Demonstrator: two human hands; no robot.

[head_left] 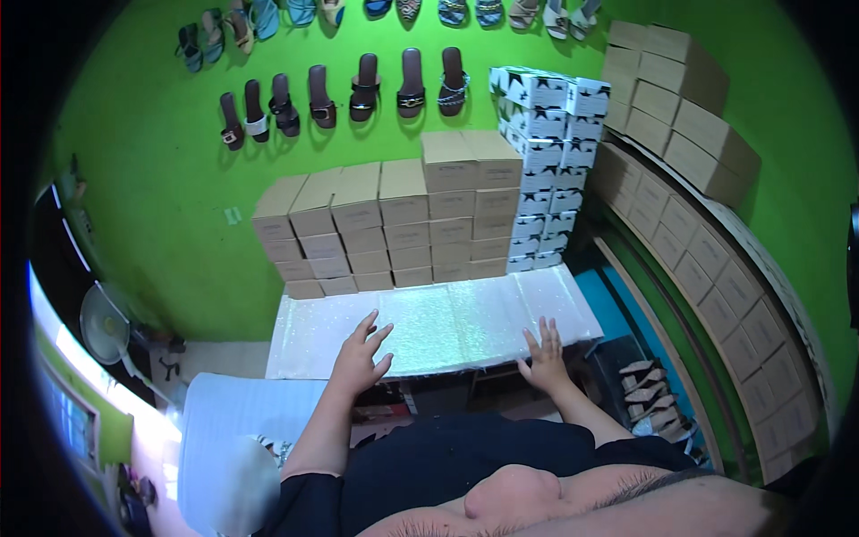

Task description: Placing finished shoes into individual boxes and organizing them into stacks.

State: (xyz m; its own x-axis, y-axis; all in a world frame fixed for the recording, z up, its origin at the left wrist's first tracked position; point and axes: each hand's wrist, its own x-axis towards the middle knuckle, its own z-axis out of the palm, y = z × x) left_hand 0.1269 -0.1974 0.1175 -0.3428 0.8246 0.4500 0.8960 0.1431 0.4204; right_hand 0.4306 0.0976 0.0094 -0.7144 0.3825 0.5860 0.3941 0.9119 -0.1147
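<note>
My left hand [361, 355] is held over the front left part of a white, glittery table covering [429, 324], fingers spread and nothing in them. Toward the right front edge of the same table, my right hand [545, 355] is raised with its fingers apart, also holding nothing. Whether either hand touches the covering I cannot tell. Behind both hands, stacks of brown cardboard boxes [409, 234] stand along the back of the table. At their right end rises a taller stack of white boxes with dark star shapes [541, 179].
Sandals [364, 88] hang in rows on the green wall [161, 134]. More cardboard boxes [707, 259] fill shelving on the right. Several shoes [649, 394] lie low beside the table. A light blue padded surface [233, 403] and a fan [105, 322] are at left.
</note>
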